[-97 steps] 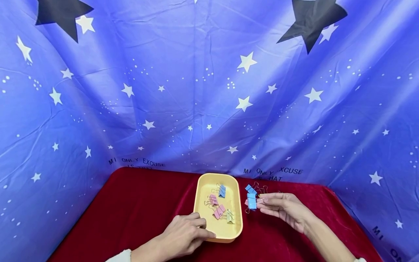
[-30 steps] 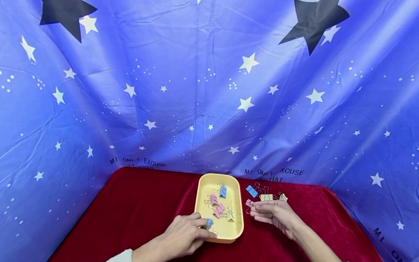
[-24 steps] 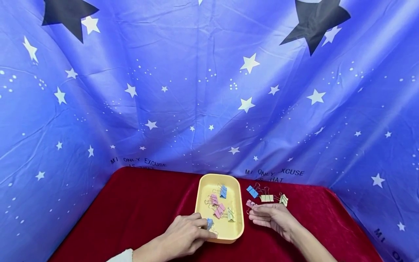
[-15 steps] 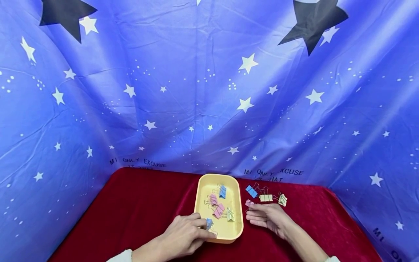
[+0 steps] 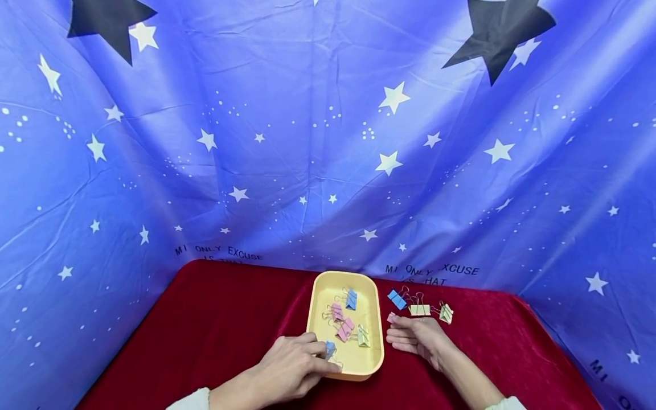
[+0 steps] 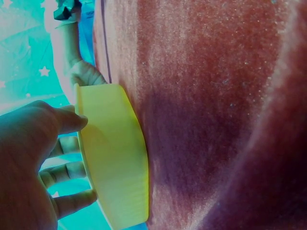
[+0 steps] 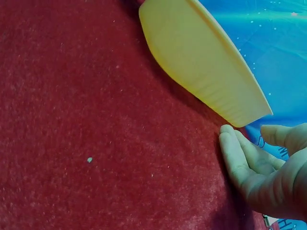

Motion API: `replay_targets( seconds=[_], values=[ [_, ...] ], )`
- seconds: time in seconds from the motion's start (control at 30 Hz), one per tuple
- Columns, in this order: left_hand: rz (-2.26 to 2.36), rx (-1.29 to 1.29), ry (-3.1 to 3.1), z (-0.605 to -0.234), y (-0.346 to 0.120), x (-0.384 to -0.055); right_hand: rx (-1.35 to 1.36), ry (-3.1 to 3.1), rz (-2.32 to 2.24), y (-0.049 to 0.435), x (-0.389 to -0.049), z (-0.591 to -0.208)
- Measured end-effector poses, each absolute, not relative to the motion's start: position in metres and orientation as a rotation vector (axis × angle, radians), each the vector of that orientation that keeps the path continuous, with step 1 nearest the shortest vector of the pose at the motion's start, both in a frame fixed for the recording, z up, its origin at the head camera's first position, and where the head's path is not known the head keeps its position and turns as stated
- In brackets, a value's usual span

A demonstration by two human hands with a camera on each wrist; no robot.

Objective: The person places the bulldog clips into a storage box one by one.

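Note:
A yellow plastic tray (image 5: pixel 372 359) stands on dark red velvet and holds pink, blue and pale yellow binder clips. My left hand (image 5: pixel 294 361) grips its near left rim, thumb outside the wall (image 6: pixel 112 153) and fingers hooked over the edge. Partly behind that hand, a blue binder clip (image 5: pixel 330 348) lies in the tray. Right of the tray, my right hand (image 5: pixel 420 339) is at a pink binder clip (image 5: pixel 392 317), which its fingers partly cover. Lower fingers (image 7: pixel 232 151) extend near the cloth; I cannot tell whether thumb and index pinch the clip.
Behind the right hand lie a blue binder clip (image 5: pixel 397 298), a cream binder clip (image 5: pixel 419 310) and a pale yellow binder clip (image 5: pixel 446 313). Starry blue cloth (image 5: pixel 307 171) hangs behind and on both sides of the red velvet (image 5: pixel 205 319).
The blue binder clip that my right hand held 3.2 seconds ago is now in the tray's near end. My right hand has come back to the pink binder clip; my left hand stays at the rim.

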State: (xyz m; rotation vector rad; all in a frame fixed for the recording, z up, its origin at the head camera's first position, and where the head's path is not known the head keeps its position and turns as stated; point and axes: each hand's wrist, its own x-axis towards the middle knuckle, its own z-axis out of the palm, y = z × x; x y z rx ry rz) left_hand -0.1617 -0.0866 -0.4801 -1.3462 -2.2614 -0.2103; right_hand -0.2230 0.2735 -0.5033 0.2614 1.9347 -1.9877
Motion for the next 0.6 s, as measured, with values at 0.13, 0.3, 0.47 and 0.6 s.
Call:
replay_targets(
  seconds=[0.13, 0.3, 0.47, 0.6],
  values=[
    [-0.208, -1.345, -2.261, -0.481, -0.086, -0.161, 0.24, 1.861, -2.03, 0.277, -0.222, -0.502],
    [-0.214, -1.354, -2.254, -0.481, -0.086, -0.161, 0.229, 1.779, -2.074, 0.285, -0.217, -0.502],
    [-0.209, -1.351, -2.257, -0.481, -0.087, -0.161, 0.23, 1.759, -2.101, 0.289, -0.21, -0.502],
    [-0.209, -1.347, -2.262, -0.481, -0.087, -0.162, 0.249, 1.776, -2.106, 0.289, -0.205, -0.5]
  ],
)
